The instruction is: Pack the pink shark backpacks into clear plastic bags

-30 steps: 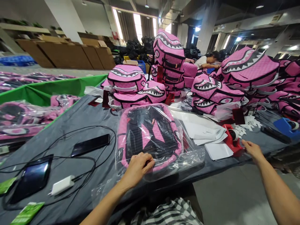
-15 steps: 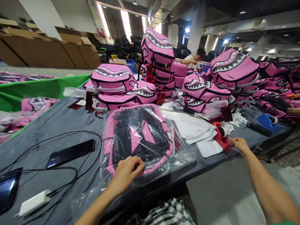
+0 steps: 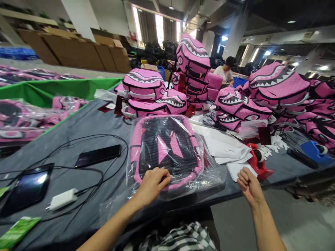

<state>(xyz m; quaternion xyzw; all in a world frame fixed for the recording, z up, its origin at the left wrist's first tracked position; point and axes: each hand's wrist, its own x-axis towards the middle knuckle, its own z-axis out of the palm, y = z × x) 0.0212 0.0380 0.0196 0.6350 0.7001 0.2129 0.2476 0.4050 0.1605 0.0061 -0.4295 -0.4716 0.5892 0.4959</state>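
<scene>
The right hand (image 3: pixel 248 186) has come back from the red plastic tape dispenser (image 3: pixel 259 164) it was touching a moment ago. It now hovers off the near edge of the table (image 3: pixel 78 132), just beside a loose white sheet of paper (image 3: pixel 237 169). Its fingers are half curled, with the thumb close to the fingertips. From where I stand I cannot tell whether anything thin sits between them.

The left hand (image 3: pixel 154 183) has not shifted. It rests knuckles-up on the near rim of the pink and black backpack (image 3: pixel 167 150), fingers bent tight and narrow into the clear plastic bag (image 3: pixel 209 174) that wraps it, holding it down. The backpack lies flat, strap side up, in the middle of the grey cloth-covered table and close to the front edge.

To its right, a heap of white paper sheets (image 3: pixel 225 148) spreads between it and the red dispenser. Further right is a blue tape dispenser (image 3: pixel 315 151). To the left, well apart from the backpack, lie a black phone (image 3: pixel 98 156), a dark tablet (image 3: pixel 26 188) and a white charger block (image 3: pixel 62 199), tangled in black cables.

Behind the backpack, pink quilted backpacks with shark mouths (image 3: pixel 154 94) are piled along the table. Past them another person (image 3: pixel 226 71) is bent over work.
</scene>
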